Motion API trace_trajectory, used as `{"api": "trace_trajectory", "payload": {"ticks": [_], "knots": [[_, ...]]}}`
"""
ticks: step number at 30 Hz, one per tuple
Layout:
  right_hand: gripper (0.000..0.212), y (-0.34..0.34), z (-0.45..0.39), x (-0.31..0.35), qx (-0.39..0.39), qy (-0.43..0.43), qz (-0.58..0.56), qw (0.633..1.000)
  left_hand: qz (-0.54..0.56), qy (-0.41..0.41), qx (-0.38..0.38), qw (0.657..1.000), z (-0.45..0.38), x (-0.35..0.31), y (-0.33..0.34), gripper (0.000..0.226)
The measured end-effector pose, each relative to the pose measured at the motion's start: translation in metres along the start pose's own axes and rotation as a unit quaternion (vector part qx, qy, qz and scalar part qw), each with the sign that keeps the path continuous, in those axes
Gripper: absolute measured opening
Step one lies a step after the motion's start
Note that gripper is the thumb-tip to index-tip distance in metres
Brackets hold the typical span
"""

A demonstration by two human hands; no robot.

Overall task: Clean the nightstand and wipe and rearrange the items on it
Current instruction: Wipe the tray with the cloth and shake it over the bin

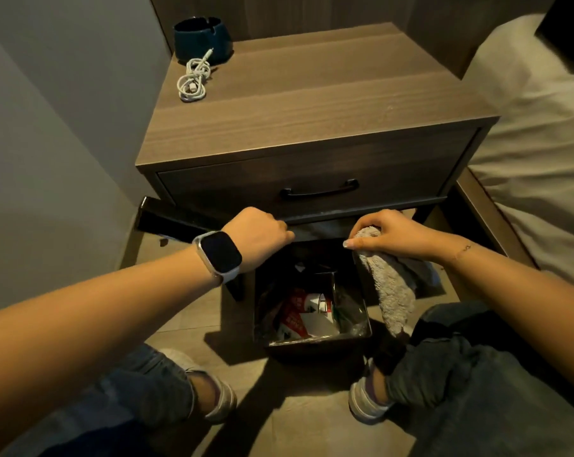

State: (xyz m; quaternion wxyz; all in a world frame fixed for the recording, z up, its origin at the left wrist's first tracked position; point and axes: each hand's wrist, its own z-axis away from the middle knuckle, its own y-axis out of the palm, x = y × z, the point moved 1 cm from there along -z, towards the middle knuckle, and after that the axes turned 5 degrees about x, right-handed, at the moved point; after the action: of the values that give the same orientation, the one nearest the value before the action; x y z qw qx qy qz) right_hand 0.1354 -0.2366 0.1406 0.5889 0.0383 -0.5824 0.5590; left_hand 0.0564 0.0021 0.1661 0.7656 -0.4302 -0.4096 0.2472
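Observation:
The brown wooden nightstand [312, 103] stands in front of me. On its back left corner sit a dark teal ashtray [201, 37] and a coiled white cable [193, 79]. My left hand [256, 235], with a watch on its wrist, is just below the drawer, its fingers curled on the far left rim of a black trash bin [315, 341]. My right hand [394, 232] grips a grey fluffy cloth [391, 291] over the bin's right side. The cloth hangs down. Paper and wrappers lie inside the bin.
The drawer is closed, with a black handle [318, 191]. A bed with white sheets [536, 127] lies close on the right, and a grey wall on the left. A flat black object [170, 219] leans low by the nightstand's left leg. My knees and shoes flank the bin.

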Motion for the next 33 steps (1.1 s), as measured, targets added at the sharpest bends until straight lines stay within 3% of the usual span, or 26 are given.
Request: {"api": "trace_trajectory", "payload": {"ticks": [4, 14, 21, 25, 30, 33], "knots": [[0.032, -0.004, 0.002, -0.003, -0.012, -0.012, 0.021, 1.000, -0.024, 0.018, 0.044, 0.999, -0.005, -0.023, 0.014, 0.035], [0.032, -0.005, 0.001, -0.001, -0.005, -0.027, 0.042, 0.999, 0.014, -0.032, 0.049, 0.998, 0.001, -0.041, 0.022, 0.034], [0.036, -0.004, -0.001, 0.000, -0.008, -0.022, 0.075, 0.997, 0.084, -0.096, 0.024, 0.992, 0.010, -0.036, 0.024, 0.031], [0.035, -0.005, -0.001, -0.001, -0.048, -0.017, 0.098, 0.994, 0.128, -0.134, 0.004, 0.983, 0.017, -0.025, 0.020, 0.027], [0.037, -0.002, -0.001, 0.000, -0.060, -0.013, 0.111, 0.992, 0.084, -0.094, 0.018, 0.992, 0.017, -0.032, 0.021, 0.031], [0.037, 0.000, -0.001, 0.001, -0.060, -0.016, 0.122, 0.991, 0.109, -0.119, 0.014, 0.987, 0.012, -0.028, 0.027, 0.027]]}}
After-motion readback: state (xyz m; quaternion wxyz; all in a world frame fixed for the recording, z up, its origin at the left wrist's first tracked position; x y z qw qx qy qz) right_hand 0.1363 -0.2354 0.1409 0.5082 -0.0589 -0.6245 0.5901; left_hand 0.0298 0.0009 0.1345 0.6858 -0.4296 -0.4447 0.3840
